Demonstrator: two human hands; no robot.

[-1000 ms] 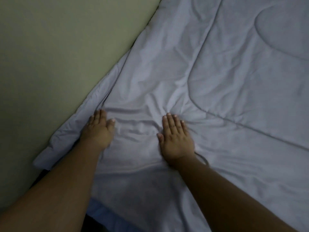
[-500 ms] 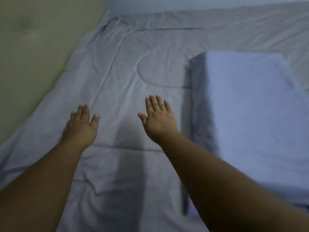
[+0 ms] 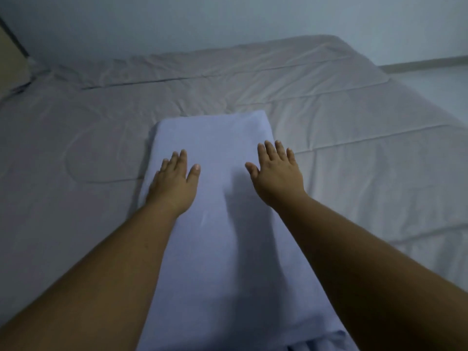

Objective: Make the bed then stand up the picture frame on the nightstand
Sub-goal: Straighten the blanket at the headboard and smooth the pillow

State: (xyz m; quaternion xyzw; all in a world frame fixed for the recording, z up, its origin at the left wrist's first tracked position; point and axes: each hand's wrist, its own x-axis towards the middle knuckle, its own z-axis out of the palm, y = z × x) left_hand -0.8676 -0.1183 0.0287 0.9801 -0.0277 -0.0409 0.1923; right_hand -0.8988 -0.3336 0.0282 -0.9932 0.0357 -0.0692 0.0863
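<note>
A pale grey quilted blanket (image 3: 342, 138) lies spread over the bed, with shallow creases near the far edge. On it, running from the bottom of the view toward the middle, lies a long light-blue pillow (image 3: 215, 249). My left hand (image 3: 174, 184) is stretched out flat over the pillow's left side, fingers apart, holding nothing. My right hand (image 3: 277, 173) hovers flat over the pillow's right edge, fingers spread, also empty. I cannot tell whether the palms touch the pillow. No picture frame or nightstand is in view.
A bluish-white wall (image 3: 228, 19) runs behind the bed. A beige headboard (image 3: 10, 59) shows at the far left. The bed's right edge drops off toward a pale floor strip (image 3: 430, 79) at the upper right.
The view has swung right, from the blanket's corner by the headboard to the pillow. Both hands left the blanket and now reach over the pillow, one on each side.
</note>
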